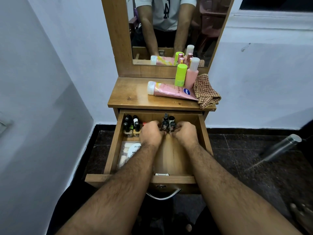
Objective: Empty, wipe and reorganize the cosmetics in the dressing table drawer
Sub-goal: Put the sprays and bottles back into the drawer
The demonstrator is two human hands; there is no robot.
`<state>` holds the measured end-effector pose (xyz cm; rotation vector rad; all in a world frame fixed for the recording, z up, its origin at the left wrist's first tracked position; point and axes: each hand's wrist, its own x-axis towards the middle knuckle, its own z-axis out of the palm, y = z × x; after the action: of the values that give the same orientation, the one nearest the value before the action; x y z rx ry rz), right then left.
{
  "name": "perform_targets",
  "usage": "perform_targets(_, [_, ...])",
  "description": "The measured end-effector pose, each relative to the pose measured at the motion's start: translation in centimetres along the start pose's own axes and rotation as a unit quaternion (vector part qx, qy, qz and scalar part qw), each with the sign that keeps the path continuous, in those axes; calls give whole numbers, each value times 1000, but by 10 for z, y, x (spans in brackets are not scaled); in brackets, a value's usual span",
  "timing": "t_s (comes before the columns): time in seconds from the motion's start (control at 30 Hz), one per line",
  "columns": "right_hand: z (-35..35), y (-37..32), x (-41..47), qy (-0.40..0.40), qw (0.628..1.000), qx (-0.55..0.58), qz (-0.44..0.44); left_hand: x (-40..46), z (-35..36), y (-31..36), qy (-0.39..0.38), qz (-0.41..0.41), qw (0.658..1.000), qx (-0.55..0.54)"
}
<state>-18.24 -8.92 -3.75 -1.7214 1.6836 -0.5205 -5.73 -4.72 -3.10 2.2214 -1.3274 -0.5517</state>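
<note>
The wooden drawer (202, 133) of the dressing table stands pulled out. Both my hands are inside it near the back. My left hand (150, 133) and my right hand (183, 134) have curled fingers that pinch a cluster of small dark-capped bottles (168, 123) at the back middle. Several nail polish bottles (132, 127) stand upright in the back left corner. A clear pouch with a white round jar (131, 150) lies along the drawer's left side, partly under my left forearm. The drawer's bare wooden floor (169, 155) shows between my arms.
On the tabletop (128, 97) lie a pink tube (169, 91), a lime-green bottle (180, 74), a pink bottle with white cap (192, 74) and a checked cloth (205, 92). A mirror (169, 29) rises behind. A metal leg (279, 146) crosses the dark floor at right.
</note>
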Motion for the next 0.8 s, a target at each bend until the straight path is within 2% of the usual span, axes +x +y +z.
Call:
perform_targets(0.23, [-20, -3, -10, 42, 998, -35, -33, -7, -14, -2, 36, 38, 999, -17])
perform_targets(0.4, [-45, -25, -19, 94, 990, -19, -104, -19, -30, 12, 90, 96, 990, -46])
perform_targets(0.57, [-80, -54, -11, 187, 966, 19, -177, -7, -62, 57, 149, 175, 969, -91])
perform_targets(0.67, [-100, -70, 6, 221, 957, 37, -185, 20, -81, 93, 153, 201, 962, -101])
perform_targets(0.8, [-115, -78, 33, 232, 956, 33, -175, 60, -87, 131, 147, 179, 971, -62])
